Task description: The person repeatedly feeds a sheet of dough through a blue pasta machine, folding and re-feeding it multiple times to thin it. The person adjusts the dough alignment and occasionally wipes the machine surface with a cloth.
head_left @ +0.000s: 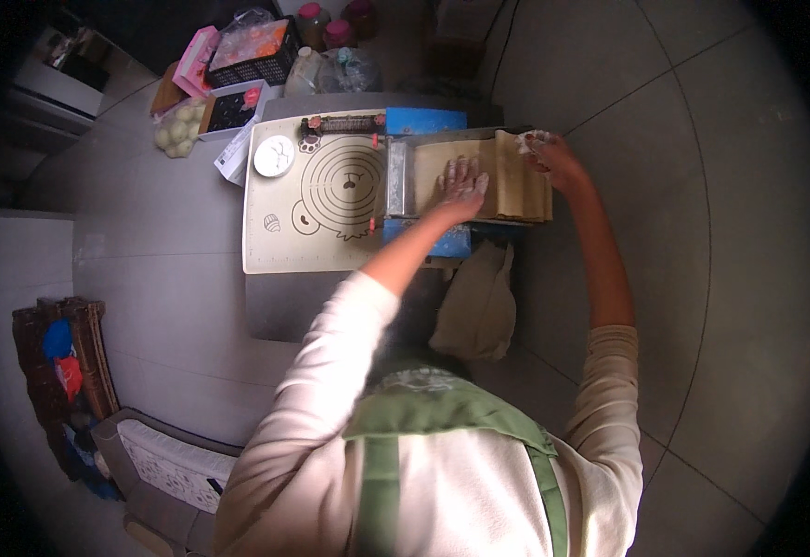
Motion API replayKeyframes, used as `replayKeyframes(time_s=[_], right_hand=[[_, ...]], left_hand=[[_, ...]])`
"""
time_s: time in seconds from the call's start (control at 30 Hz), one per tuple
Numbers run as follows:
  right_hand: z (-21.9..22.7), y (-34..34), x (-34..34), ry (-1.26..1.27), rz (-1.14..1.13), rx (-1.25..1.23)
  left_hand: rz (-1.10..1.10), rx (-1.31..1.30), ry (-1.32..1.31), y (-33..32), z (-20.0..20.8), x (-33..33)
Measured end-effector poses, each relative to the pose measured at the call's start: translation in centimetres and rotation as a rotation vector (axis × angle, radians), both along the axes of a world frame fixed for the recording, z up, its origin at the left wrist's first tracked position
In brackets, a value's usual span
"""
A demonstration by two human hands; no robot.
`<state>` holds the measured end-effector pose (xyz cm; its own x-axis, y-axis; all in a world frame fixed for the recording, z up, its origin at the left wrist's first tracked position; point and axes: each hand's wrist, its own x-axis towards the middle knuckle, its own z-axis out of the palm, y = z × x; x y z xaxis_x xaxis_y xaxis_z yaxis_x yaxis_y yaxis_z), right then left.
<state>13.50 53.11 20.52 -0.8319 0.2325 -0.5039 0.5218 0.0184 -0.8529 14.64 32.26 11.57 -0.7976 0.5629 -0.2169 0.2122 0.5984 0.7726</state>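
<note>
A pale dough sheet [434,160] lies on the tray of a dough-rolling machine [398,176] with a metal roller part and blue side panels. Toward its right end the sheet is folded into layers [524,195]. My left hand [463,182] rests flat on the sheet, fingers spread and dusted with flour. At the far right corner of the folded part, my right hand [546,154] has bent, floury fingers closed at the dough's edge; its fingertips are partly hidden. Left of the machine is a cream mat [275,246] printed with circles, bearing a white round tub [274,156].
Behind the table stand a black crate [252,67], jars with pink lids [312,23], a white box [235,110] and a bag of round pale items [179,130]. A pale cloth [477,302] hangs by the near edge. A padded seat [173,464] is at lower left.
</note>
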Motion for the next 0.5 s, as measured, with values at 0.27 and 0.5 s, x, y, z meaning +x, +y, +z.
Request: replayKeyframes(time_s=[0.27,0.5], right_hand=[[-0.3,-1.7,-0.3,-0.043,-0.028,0.054],[-1.0,-1.2,0.1,0.004,-0.106,-0.023]], left_hand=[[-0.308,0.047,0.340,0.4,-0.3,2.4],[-0.605,-0.329,-0.393,-6.5,5.2,-0.3]])
